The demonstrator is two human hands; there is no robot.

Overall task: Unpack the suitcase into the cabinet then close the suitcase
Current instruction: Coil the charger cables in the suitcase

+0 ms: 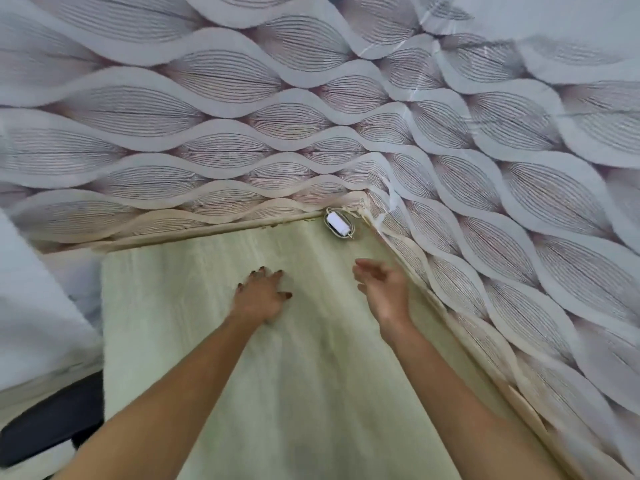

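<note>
A pale green, wood-grained flat surface (194, 323), likely the cabinet's top, fills the lower middle of the head view. My left hand (260, 296) lies on it palm down with fingers spread and holds nothing. My right hand (382, 285) hovers just above the surface near the right wall, fingers apart and slightly curled, empty. No suitcase is in sight.
Walls with wavy leaf-pattern wallpaper (311, 116) meet in a corner behind the surface. A small white plug-like object with a coiled cord (337, 224) lies in that corner. A dark object (52, 420) shows at the lower left beside the surface.
</note>
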